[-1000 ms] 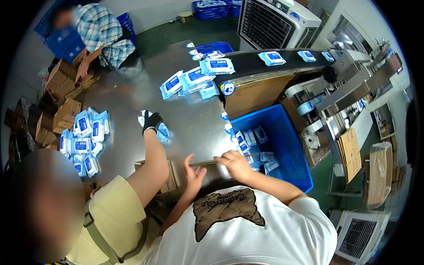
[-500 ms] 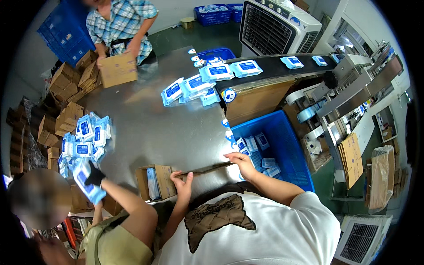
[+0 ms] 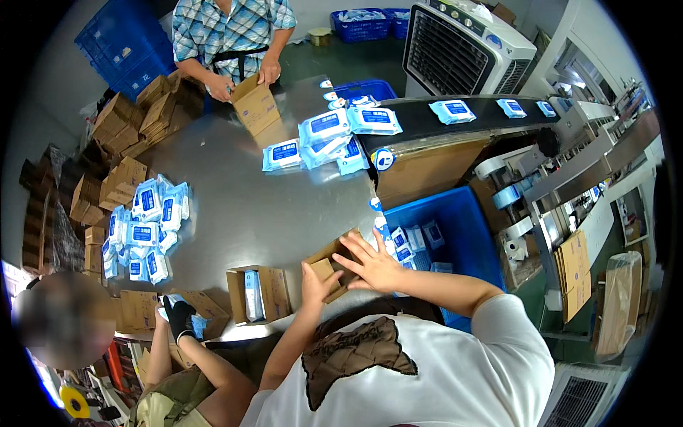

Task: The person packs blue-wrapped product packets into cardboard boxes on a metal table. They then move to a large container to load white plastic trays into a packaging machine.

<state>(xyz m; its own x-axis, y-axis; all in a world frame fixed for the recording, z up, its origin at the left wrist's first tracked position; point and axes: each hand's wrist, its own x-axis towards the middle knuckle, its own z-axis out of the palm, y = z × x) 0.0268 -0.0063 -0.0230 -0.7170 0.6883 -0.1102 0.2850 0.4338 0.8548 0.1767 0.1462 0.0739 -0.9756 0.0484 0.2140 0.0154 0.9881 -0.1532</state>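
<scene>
A small brown cardboard box (image 3: 333, 249), its flaps partly raised, stands at the table's front edge between my hands. Wrapped round its near left side, my left hand (image 3: 318, 286) grips the box by a flap. My right hand (image 3: 373, 265) lies across its right side, fingers spread and touching the cardboard. Just left of it stands another open carton (image 3: 277, 292) with a blue-and-white wipes pack (image 3: 253, 295) upright inside. The inside of the box in my hands is mostly hidden.
Wipes packs (image 3: 142, 233) lie piled at the table's left; more packs (image 3: 324, 128) gather where the conveyor (image 3: 491, 107) ends. A blue bin (image 3: 462, 220) stands at right. A black-gloved co-worker's hand (image 3: 179, 317) holds a pack; across the table, another person handles a carton (image 3: 256, 107).
The flattened carton between my hands is opened out into a box. My right hand has moved left over it. The gloved co-worker has brought a pack toward the near cartons.
</scene>
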